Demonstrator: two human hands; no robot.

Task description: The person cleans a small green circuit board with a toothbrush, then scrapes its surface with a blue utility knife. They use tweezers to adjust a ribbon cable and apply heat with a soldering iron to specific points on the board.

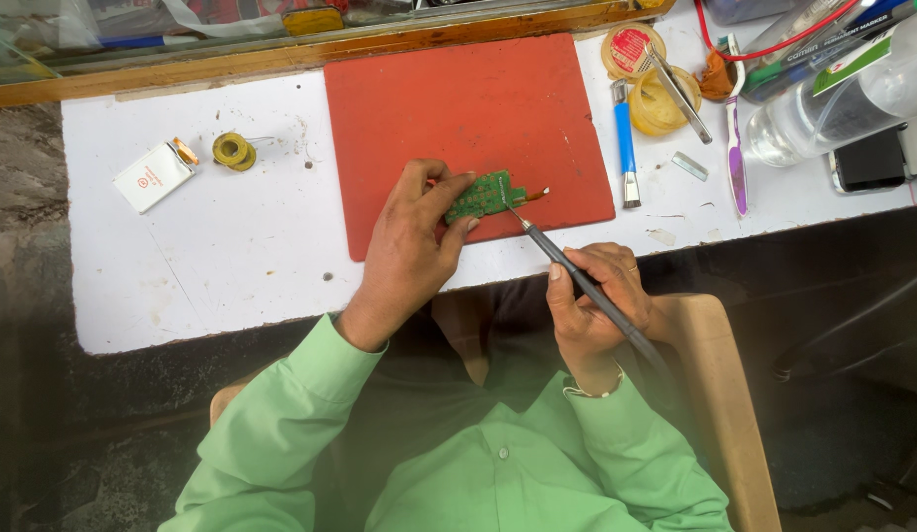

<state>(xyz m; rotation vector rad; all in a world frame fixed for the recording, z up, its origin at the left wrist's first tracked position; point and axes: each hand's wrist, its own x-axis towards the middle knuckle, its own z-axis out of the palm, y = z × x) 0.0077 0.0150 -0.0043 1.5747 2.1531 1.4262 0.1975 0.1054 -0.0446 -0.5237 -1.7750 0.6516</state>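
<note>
Left hand [409,251] pinching green circuit board [485,195] (flat on red mat [458,108]), right hand [596,300] gripping soldering iron [587,286]

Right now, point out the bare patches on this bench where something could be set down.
Bare: white tabletop between small white box, solder spool and red mat; also the mat's upper half. Crowded: right end, around blue-handled tool, round tins and clear bottle.

Two hands: left hand [409,251], right hand [596,300]; one green circuit board [486,195] and one soldering iron [587,286] at centre; one red mat [458,108]; one solder spool [233,151], upper left; two round tins [648,74], upper right
</note>
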